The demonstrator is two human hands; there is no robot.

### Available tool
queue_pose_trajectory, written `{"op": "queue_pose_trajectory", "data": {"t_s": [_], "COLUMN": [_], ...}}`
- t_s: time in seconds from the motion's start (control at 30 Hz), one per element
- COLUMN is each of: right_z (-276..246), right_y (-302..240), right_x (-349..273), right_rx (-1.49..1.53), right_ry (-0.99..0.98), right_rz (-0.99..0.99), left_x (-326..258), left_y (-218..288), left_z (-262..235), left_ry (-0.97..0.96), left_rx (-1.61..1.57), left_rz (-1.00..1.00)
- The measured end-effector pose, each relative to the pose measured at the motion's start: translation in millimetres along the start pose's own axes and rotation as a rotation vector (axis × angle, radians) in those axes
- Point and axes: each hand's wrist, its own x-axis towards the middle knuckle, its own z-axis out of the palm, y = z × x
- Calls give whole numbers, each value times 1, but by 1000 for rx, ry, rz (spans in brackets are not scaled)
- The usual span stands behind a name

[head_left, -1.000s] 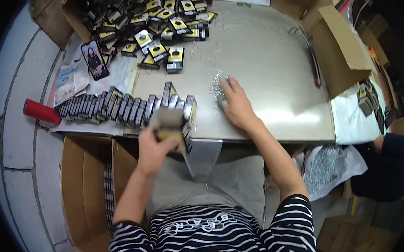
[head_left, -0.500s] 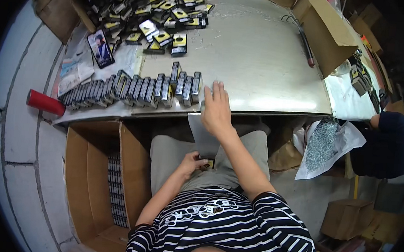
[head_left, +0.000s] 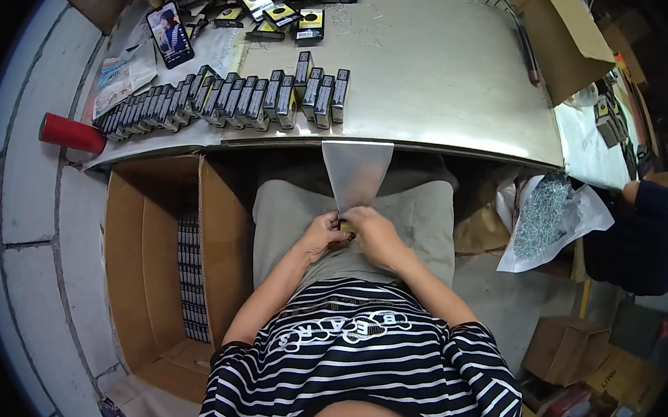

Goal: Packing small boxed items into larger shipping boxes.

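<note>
My left hand (head_left: 323,235) and right hand (head_left: 375,235) meet over my lap, just below the bench (head_left: 436,76) edge. Fingers of both are pinched together on a small yellow-and-black pack (head_left: 345,226), w/ a clear plastic sleeve (head_left: 356,175) standing up from them toward the bench rim. Pack is mostly hidden by my fingers, so can't tell how far into the sleeve it sits.

Risks, as I judge them: the sleeve is thin & floppy, so a loose pinch could let the pack slide out onto my lap or down between my knees. If it goes off to my left it could drop into the open cardboard box (head_left: 159,266) on the floor, which already has stacked packs (head_left: 190,276) along one wall. Sleeve top is close under the bench lip; lifting fast could crumple it there.

Around, left to right: red cylinder (head_left: 72,133) at the bench's left corner, a phone (head_left: 169,34) propped further back, a long row of upright packs (head_left: 226,96) near the front edge, a loose pile of more packs (head_left: 271,3) at the back. Right of my knees a white sheet holding a heap of small metal bits (head_left: 543,211), then another person's dark sleeve (head_left: 642,238). The upright row stands nearest above my hands.
</note>
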Motion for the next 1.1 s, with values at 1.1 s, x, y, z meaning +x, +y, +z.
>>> {"op": "queue_pose_trajectory", "data": {"t_s": [1.1], "right_z": [-87], "right_y": [-13], "right_x": [29], "right_rx": [1067], "right_ry": [36], "right_rz": [108], "left_x": [-74], "left_y": [94], "left_z": [118], "left_ry": [294], "left_rx": [523], "left_rz": [751]}}
